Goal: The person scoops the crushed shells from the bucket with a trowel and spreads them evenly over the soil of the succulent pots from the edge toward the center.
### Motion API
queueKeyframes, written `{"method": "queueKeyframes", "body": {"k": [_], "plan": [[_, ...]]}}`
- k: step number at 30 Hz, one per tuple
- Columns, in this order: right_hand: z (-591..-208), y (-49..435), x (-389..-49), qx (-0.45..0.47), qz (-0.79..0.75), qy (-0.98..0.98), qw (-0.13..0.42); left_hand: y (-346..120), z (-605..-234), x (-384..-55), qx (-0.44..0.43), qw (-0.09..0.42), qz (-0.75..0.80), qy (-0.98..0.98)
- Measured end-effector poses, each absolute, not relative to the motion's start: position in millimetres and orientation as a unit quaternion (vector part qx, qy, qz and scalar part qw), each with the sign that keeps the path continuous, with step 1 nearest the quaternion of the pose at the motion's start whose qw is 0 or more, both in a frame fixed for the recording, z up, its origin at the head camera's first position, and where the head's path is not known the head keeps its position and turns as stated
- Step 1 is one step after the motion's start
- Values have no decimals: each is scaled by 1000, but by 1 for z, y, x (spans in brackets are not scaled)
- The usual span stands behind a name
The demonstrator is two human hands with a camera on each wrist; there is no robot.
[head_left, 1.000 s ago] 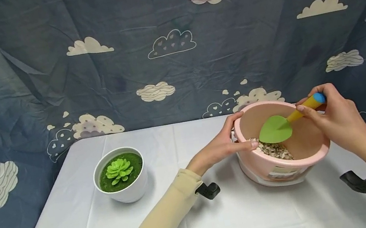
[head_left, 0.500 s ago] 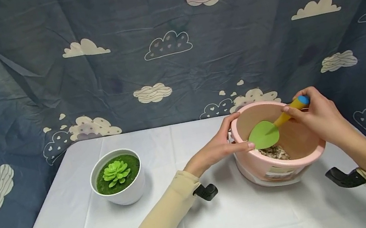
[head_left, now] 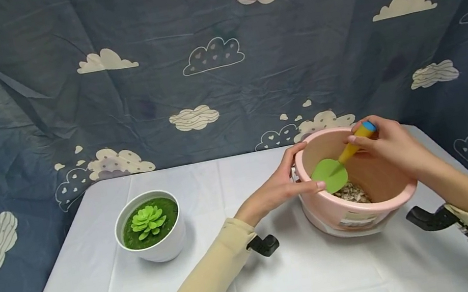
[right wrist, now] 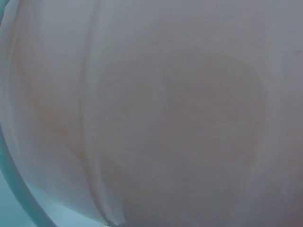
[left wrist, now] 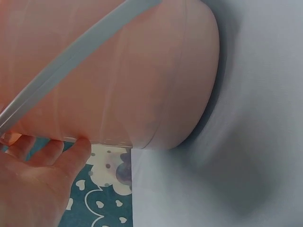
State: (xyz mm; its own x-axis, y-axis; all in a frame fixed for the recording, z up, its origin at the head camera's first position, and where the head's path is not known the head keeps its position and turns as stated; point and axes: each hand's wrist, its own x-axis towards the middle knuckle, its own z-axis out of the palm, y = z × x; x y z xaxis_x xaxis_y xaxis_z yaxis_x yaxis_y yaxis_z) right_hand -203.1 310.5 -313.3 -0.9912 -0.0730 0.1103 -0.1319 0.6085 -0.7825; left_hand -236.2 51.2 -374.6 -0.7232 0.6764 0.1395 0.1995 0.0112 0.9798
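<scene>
Succulent in a white pot stands well left of the left hand, whose fingers grasp the rim of the pink pot; just right of them, the green trowel has shifted leftward above the chips, so work seems centred there; below right, a label is too small to read; the right hand pinches the trowel's handle

The label on the pink bucket is too small to read, and its rim partly hides pale bits.
</scene>
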Motion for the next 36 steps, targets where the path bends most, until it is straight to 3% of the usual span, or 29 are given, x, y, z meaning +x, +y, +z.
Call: {"method": "queueKeyframes", "body": {"k": [12, 29, 36], "plan": [[-312, 310, -214, 44, 515, -856, -34, 49, -374, -237, 310, 187, 625, 692], [-305, 328, -230, 153, 465, -863, -122, 52, -378, -236, 320, 213, 643, 662], [-304, 330, -238, 178, 475, -839, -196, 50, -377, -236, 313, 208, 640, 670]]}}
